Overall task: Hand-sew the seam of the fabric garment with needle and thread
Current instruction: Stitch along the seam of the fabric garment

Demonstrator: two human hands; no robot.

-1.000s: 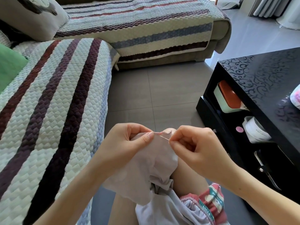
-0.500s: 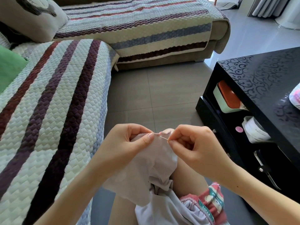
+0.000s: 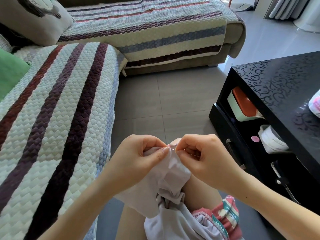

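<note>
Head view. Far left: striped sofa cover (image 3: 52, 118). Centre, over the knee: left hand (image 3: 138, 158) pinching top seam edge of pale lilac garment (image 3: 173, 175), thumb and forefinger closed on cloth. Just right, at the seam: needle (image 3: 173, 149), pinched between thumb and forefinger of right hand (image 3: 206, 156). Far right: black counter (image 3: 285, 87).

Pale garment (image 3: 174, 177) draped over a bare leg (image 3: 200, 189).
Grey tiled floor (image 3: 164, 101) beneath; striped cover (image 3: 60, 118) on the sofa (image 3: 173, 70), small tub (image 3: 316, 104) on the black table (image 3: 277, 87).
</note>
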